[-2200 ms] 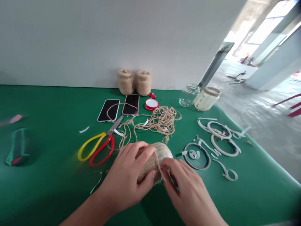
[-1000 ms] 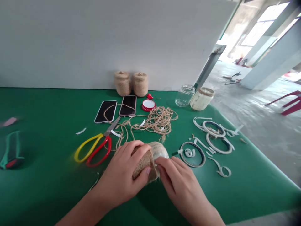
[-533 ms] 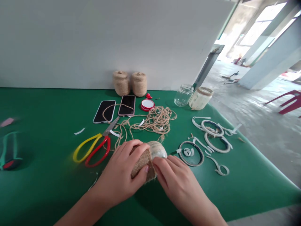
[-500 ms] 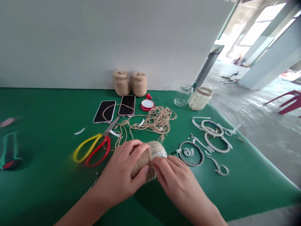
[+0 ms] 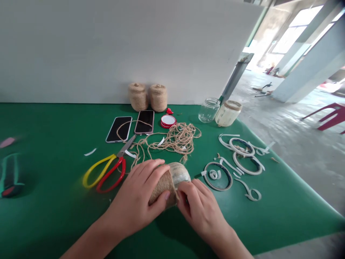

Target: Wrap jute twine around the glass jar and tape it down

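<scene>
A jar [image 5: 180, 173] lies on its side at the near middle of the table, its left part wrapped in jute twine and its right part bare. My left hand [image 5: 144, 190] is closed around the wrapped part, thumb along the front. At the edge of the wrapping, my right hand [image 5: 198, 201] pinches the twine, most of which its fingers hide. Beyond the jar lies a loose tangle of twine [image 5: 182, 138], with strands running left towards the scissors [image 5: 118, 160]. These have one yellow and one red handle and lie with blades apart.
Two twine-covered jars [image 5: 158, 98] stand by the white wall, with two phones [image 5: 119, 129] and a red-rimmed lid [image 5: 168, 121] nearer. At right are a clear glass jar [image 5: 208, 110], a tape-covered jar [image 5: 228, 113], tape rolls [image 5: 218, 176] and tape scraps. A green-handled tool [image 5: 11, 174] lies far left.
My right hand has shifted slightly at the wrapping's edge, its fingers curling more. My left hand keeps its hold on the jar. The whole view has moved a little.
</scene>
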Available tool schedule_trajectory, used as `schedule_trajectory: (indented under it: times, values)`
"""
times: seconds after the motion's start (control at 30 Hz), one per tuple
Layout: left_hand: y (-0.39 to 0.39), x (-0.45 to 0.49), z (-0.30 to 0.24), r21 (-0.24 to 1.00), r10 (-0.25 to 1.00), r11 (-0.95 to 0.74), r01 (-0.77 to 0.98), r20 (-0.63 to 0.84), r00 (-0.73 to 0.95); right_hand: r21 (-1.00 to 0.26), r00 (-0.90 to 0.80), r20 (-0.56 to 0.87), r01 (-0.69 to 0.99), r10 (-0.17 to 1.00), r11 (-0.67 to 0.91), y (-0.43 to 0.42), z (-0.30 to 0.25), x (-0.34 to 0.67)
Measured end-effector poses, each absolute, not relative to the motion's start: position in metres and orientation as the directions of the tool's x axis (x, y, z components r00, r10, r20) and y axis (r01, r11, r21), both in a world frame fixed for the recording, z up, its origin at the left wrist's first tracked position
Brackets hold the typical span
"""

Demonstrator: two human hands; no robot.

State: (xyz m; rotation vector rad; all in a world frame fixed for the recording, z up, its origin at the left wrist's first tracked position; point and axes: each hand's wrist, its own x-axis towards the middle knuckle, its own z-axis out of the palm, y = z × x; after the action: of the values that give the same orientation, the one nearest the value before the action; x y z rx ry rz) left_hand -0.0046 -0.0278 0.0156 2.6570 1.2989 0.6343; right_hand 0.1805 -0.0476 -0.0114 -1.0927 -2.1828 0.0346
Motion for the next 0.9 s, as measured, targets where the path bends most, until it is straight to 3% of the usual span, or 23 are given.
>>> schedule_trajectory:
  times: [0.13, 0.23, 0.4, 0.63, 0.77, 0.9]
  values:
    - [-0.028, -0.004, 0.022, 0.194, 0.638, -0.760, 0.620, 0.407, 0.654, -0.346, -0.383, 0.573, 0.688, 0.725, 0.638, -0.047, -0.013, 0.181]
    - [-0.030, -0.003, 0.028, 0.251, 0.573, -0.818, 0.517, 0.435, 0.694, -0.372, -0.373, 0.559, 0.686, 0.741, 0.626, -0.048, -0.012, 0.181]
    - [-0.028, 0.005, 0.035, 0.443, 0.699, -0.712, 0.545, 0.365, 0.615, -0.401, -0.327, 0.544, 0.707, 0.773, 0.582, -0.051, -0.012, 0.180]
    - [-0.025, 0.015, 0.033, 0.443, 0.734, -0.676, 0.588, 0.341, 0.587, -0.514, -0.229, 0.523, 0.684, 0.821, 0.518, -0.053, -0.012, 0.179]
    - [-0.028, 0.014, 0.030, 0.440, 0.727, -0.685, 0.581, 0.355, 0.588, -0.688, -0.146, 0.394, 0.608, 0.907, 0.397, -0.054, -0.005, 0.181]
    - [-0.028, 0.014, 0.028, 0.432, 0.722, -0.691, 0.580, 0.370, 0.585, -0.863, -0.071, 0.097, 0.491, 0.993, 0.119, -0.059, 0.002, 0.178]
